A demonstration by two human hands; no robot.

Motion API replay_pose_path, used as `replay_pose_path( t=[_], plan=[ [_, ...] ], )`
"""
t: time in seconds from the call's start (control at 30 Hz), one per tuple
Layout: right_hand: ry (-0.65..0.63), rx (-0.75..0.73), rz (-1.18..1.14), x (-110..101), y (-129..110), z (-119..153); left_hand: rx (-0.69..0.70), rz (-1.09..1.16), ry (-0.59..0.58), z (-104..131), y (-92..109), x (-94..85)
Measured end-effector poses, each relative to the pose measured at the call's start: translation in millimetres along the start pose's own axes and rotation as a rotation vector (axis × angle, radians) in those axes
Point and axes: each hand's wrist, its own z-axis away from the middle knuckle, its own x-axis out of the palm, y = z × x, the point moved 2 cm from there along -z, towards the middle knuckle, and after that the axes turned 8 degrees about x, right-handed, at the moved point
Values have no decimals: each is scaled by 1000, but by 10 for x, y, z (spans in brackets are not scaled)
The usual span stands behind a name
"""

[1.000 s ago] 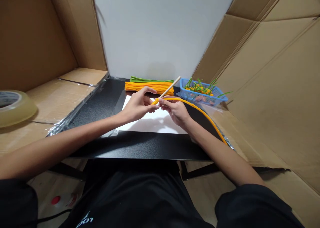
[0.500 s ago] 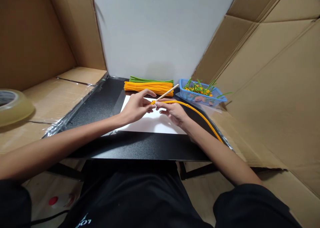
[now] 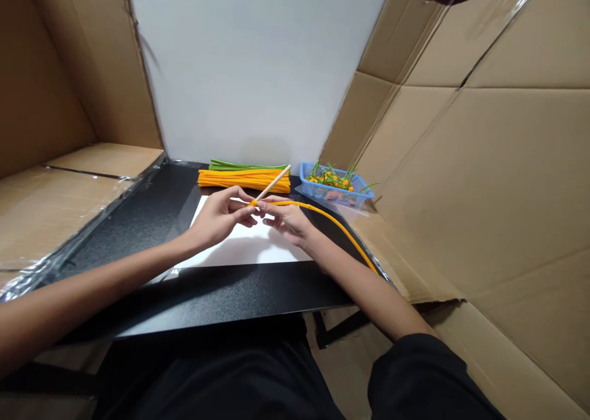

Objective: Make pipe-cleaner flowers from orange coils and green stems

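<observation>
A long orange-yellow pipe cleaner [image 3: 335, 219] arcs from my fingers over my right forearm toward the table's right edge. One end is wound around the lower end of a thin wooden stick [image 3: 275, 182], which tilts up to the right. My left hand [image 3: 219, 214] pinches the wound end and the stick's base between thumb and fingers. Close beside it, my right hand [image 3: 290, 221] is closed on the pipe cleaner next to the winding. Both hands are above a white sheet of paper [image 3: 244, 251]. Fingers partly hide the wound part.
Behind my hands lie a bundle of orange pipe cleaners [image 3: 230, 180] and some green pipe cleaners [image 3: 249, 165]. A blue basket [image 3: 318, 190] with small orange and green pieces stands at the back right. Cardboard walls [image 3: 483, 180] flank the black table [image 3: 138, 223].
The camera view has turned to the right, so everything appears farther left and slightly lower. Both hands keep their hold on the pipe cleaner and stick, with little visible finger movement.
</observation>
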Motion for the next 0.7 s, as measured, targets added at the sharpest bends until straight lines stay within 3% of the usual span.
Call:
replay_pose_path(
  t=[0.2,0.33,0.43,0.5,0.6,0.7],
  plan=[
    [-209,59,-64,10,-38,27,-200,326,-122,-46,48,-19],
    [-268,56,-34,27,-68,54,-299,488,-218,-37,48,-5],
    [-251,28,19,20,-74,58,-343,542,-223,-22,12,21],
    [-169,-9,52,2,-68,45,-305,469,-232,-14,-19,27],
    [-47,-73,90,-10,-40,19,-131,120,-244,1,-58,6],
    [20,-139,131,7,-2,3,110,-285,-116,26,-72,-41]
  ],
)
